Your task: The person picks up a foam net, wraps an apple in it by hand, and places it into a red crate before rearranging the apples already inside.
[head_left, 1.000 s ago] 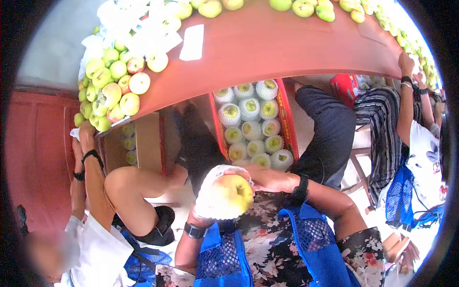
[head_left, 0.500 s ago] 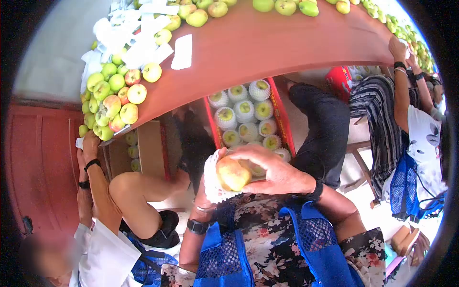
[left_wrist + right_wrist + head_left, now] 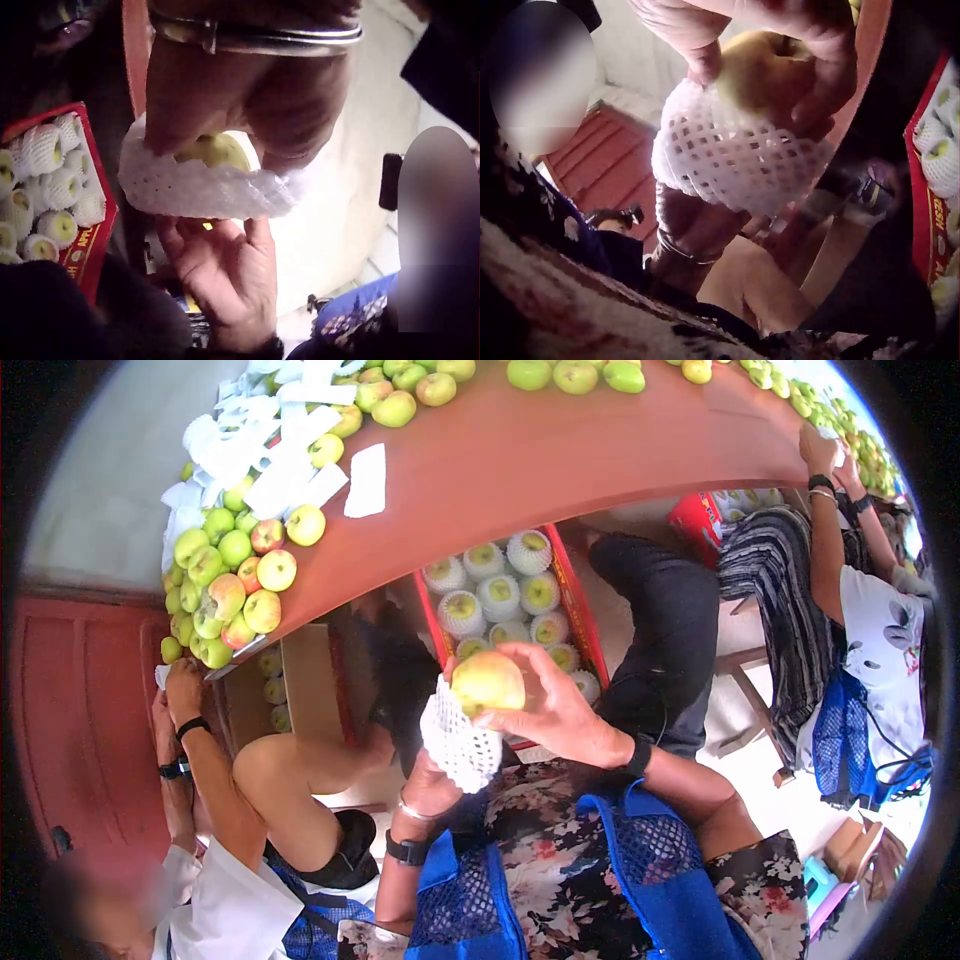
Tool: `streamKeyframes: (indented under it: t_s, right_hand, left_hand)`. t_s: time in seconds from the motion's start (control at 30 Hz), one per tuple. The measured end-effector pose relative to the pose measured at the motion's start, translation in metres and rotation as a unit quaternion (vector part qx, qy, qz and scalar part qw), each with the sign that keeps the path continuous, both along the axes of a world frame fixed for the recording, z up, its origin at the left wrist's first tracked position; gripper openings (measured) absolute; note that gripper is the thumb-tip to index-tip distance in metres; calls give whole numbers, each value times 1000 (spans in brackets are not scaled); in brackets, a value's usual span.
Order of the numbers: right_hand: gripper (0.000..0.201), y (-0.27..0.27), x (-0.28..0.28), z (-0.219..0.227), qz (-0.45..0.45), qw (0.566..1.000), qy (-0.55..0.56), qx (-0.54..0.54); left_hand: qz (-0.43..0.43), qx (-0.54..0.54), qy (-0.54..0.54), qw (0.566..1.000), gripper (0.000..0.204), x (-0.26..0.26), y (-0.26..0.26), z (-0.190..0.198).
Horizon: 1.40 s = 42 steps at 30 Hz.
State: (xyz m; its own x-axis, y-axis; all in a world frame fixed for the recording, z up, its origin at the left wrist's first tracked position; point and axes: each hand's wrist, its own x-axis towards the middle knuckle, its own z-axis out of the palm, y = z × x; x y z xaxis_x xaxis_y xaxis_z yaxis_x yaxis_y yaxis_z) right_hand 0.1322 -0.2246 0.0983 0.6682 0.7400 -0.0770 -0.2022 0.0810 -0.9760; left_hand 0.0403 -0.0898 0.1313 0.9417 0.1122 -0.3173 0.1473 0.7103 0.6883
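Between the thumb and fingers of my right hand [image 3: 575, 722] sits the apple [image 3: 488, 682], yellow with a warm flush, its lower side meeting the mouth of the white foam net [image 3: 462, 742]. Those fingers are curled about its sides, parted by roughly its own breadth. I judge it firm and fairly light, smooth enough to slide and easy to bruise, so the best hold is round its cheeks with soft pads, keeping nails off the skin and clear of the stem hollow.

Just below my right fingers, my left hand [image 3: 428, 788] grips the net, its fingers bent round the foam; the fingertips are hidden, so how tightly they press I cannot tell. The net should be almost weightless, soft and stretchy, likely to tear if yanked, and best held by its rim.

Beyond my fingers, the red carton [image 3: 583, 605] holds netted apples in rows. Farther out stretches the desk [image 3: 560, 455], with loose apples [image 3: 228, 595] heaped to the left of my reach.
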Motion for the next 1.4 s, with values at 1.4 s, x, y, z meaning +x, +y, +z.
streamKeyframes:
  t_s: [1.4]
  right_hand:
    - [54,0,15,-25,110,978,168,55]
  left_hand:
    - [-160,488,6,858,29,-15,31,-25]
